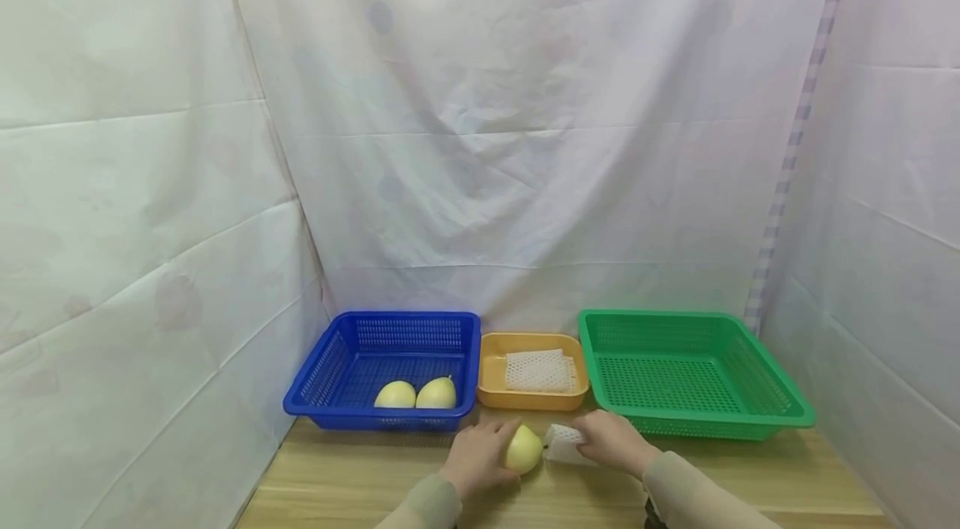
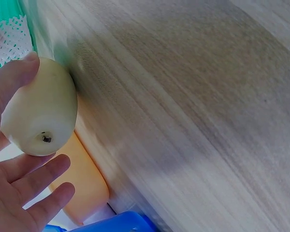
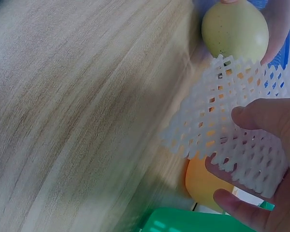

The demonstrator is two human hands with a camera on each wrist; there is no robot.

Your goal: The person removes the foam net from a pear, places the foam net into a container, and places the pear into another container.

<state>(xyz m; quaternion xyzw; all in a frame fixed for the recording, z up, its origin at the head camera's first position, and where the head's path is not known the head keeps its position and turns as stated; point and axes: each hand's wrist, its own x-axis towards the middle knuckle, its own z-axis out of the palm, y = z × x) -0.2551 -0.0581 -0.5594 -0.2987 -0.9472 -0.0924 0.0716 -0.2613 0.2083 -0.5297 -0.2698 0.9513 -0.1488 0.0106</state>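
My left hand (image 1: 480, 456) grips a pale yellow pear (image 1: 523, 451) just above the wooden table, its stem pointing right. In the left wrist view the thumb and fingers hold the pear (image 2: 43, 108) with its dimpled bottom end showing. Opposite it, my right hand (image 1: 613, 439) pinches a white foam net sleeve (image 1: 562, 444). In the right wrist view the thumb presses on the mesh of the sleeve (image 3: 232, 125), whose open end faces the pear (image 3: 236, 31). Sleeve edge and pear are close together; whether they touch I cannot tell.
A blue basket (image 1: 345, 411) at the left holds two pears (image 1: 437, 393). Between the baskets stands an orange tray (image 1: 532, 401) with several foam net sleeves (image 1: 536, 369). At the right is a green basket (image 1: 697, 421). White curtains hang behind and on both sides.
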